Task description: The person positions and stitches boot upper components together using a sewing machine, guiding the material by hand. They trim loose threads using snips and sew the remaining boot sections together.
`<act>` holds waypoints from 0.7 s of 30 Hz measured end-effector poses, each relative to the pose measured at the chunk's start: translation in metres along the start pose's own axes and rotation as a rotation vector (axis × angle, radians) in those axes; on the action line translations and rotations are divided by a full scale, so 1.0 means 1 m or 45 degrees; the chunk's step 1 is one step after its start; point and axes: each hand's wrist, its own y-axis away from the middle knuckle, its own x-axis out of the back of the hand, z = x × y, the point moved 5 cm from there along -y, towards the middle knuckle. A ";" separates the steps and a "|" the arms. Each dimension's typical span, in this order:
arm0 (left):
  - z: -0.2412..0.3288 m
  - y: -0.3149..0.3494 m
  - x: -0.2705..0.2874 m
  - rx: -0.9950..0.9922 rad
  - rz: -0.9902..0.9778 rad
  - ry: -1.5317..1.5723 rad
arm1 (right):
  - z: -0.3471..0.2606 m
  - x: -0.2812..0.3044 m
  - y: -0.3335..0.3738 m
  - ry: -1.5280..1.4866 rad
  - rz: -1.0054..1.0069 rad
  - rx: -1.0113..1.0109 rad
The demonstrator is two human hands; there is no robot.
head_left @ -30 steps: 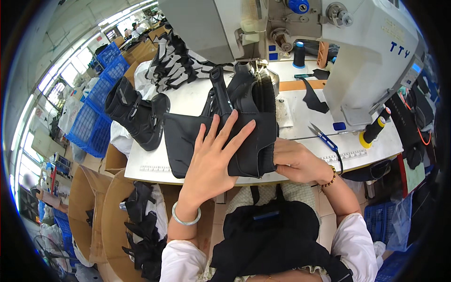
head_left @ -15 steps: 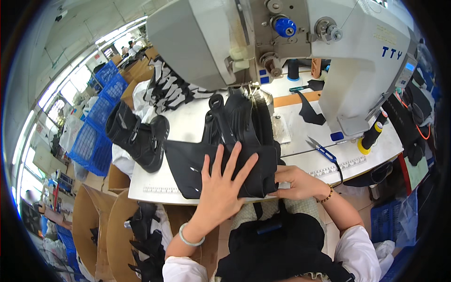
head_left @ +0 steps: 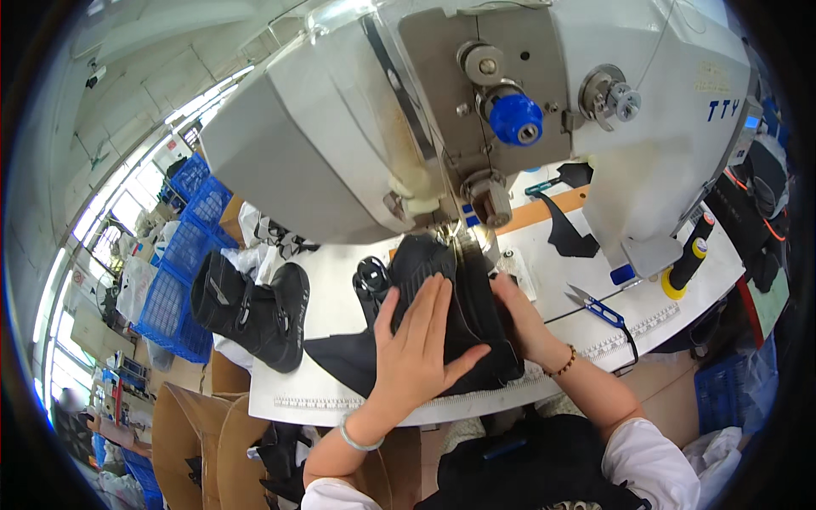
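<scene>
- Near the edge of the table (head_left: 327, 310), the left hand (head_left: 415, 348) lies flat on a black boot upper (head_left: 463, 316), fingers outstretched.
- Right hand (head_left: 529, 327): at the upper's right side; whether gripping, cannot tell.
- Beyond: sewing machine (head_left: 293, 161), the upper's far end beneath.

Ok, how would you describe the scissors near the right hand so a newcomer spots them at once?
From the big pale sewing machine, come down to the white table. Between the person's right hand and the black thread cone with the yellow base, beyond the ruler strip, lie the scissors. Their blue handles set them apart from the green-handled tool farther back.
</scene>
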 end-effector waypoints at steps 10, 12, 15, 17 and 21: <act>-0.015 -0.014 -0.007 -0.054 0.031 0.113 | -0.024 -0.011 -0.012 0.648 -0.094 0.147; -0.015 -0.018 -0.007 -0.043 0.045 0.147 | -0.018 -0.010 -0.014 0.382 -0.108 0.148; -0.015 -0.022 -0.009 -0.039 0.056 0.162 | -0.009 -0.005 -0.016 0.189 -0.148 0.130; -0.016 -0.024 -0.014 -0.046 0.087 0.169 | -0.007 0.001 -0.018 0.194 -0.168 0.132; -0.016 -0.020 -0.022 -0.058 0.133 0.156 | -0.008 0.006 -0.018 0.336 -0.158 0.180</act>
